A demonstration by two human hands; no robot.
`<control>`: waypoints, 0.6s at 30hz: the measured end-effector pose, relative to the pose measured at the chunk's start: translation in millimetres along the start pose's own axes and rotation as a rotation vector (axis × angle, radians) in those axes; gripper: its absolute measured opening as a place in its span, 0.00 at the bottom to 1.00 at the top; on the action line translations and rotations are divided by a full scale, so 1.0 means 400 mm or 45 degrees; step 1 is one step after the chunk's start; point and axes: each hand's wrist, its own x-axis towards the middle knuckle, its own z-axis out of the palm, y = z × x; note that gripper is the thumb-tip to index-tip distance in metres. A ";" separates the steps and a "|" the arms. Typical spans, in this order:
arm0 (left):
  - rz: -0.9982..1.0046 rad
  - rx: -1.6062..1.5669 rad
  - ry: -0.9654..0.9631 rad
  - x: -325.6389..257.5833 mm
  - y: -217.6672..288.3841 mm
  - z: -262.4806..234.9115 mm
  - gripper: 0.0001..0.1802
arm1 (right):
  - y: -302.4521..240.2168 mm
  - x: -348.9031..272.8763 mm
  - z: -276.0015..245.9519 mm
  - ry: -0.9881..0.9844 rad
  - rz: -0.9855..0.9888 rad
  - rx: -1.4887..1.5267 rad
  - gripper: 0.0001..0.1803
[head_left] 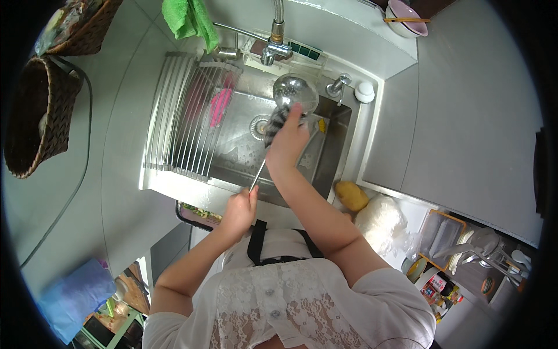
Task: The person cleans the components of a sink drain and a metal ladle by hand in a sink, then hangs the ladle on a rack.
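My left hand [240,212] is closed round the lower end of a thin metal handle. The handle leads up over the sink to a round perforated metal skimmer [290,90]. Close below the skimmer's bowl, my right hand [287,144] is closed on a dark and white striped cloth [274,127], blurred by motion. The cloth lies against the handle; my right fingers partly hide it. Beneath is the stainless steel sink [238,154], with a round drain [260,127] and drops of water on its floor.
A roll-up drying rack [186,116] covers the sink's left part, with a pink item [220,106] beneath. The faucet [275,51] rises at the back, beside a green cloth [189,23]. A yellow item [351,196] and a plastic bag [381,221] lie near the front right.
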 end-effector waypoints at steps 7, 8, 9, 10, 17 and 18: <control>0.082 0.114 0.090 0.057 0.009 -0.052 0.14 | 0.116 -0.115 -0.089 -0.488 -0.213 -0.599 0.20; 0.119 0.069 0.065 0.062 0.010 -0.056 0.12 | 0.122 -0.103 -0.092 -0.492 -0.219 -0.602 0.20; 0.157 0.025 0.040 0.066 0.015 -0.059 0.11 | 0.128 -0.084 -0.090 -0.474 -0.113 -0.605 0.21; 0.090 0.050 0.025 0.064 0.025 -0.058 0.14 | 0.134 -0.062 -0.087 -0.456 -0.006 -0.608 0.22; 0.009 -0.129 0.006 0.025 0.021 -0.032 0.20 | 0.066 0.036 -0.035 -0.482 0.011 -0.469 0.21; 0.014 -0.127 0.004 0.033 0.015 -0.042 0.20 | 0.096 0.026 -0.062 -0.548 -0.043 -0.604 0.21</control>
